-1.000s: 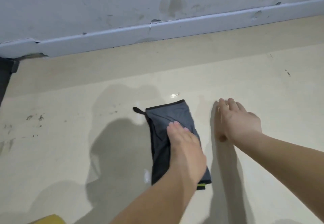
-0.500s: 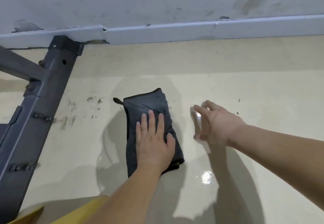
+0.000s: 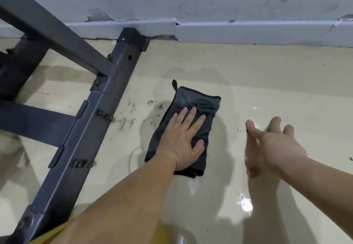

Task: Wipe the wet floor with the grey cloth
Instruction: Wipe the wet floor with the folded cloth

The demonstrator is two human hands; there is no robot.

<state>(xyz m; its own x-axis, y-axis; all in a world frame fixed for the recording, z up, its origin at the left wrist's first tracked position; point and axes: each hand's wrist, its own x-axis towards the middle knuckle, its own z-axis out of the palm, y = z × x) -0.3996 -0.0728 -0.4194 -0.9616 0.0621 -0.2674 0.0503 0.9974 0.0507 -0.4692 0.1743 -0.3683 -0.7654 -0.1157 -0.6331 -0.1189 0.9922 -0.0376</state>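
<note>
The folded grey cloth [image 3: 198,106] lies flat on the wet beige floor [image 3: 267,94], its small loop pointing toward the wall. My left hand [image 3: 183,140] presses on the cloth's near half with straight, spread fingers and covers that part. My right hand [image 3: 271,144] is to the right of the cloth, apart from it, with fingers spread and nothing in it; whether it touches the floor is unclear. Water glints on the floor near the right hand and closer to me.
A dark metal frame [image 3: 91,121] with bolts runs diagonally at the left, close to the cloth. A pale skirting board [image 3: 248,33] and wall close off the far side. Dark scuff marks [image 3: 128,121] sit between frame and cloth. Something yellow [image 3: 55,232] shows at the bottom edge.
The cloth under my left hand has slid left toward the metal frame, which has come into view. The cloth now leans to the right. My right hand followed along beside it.
</note>
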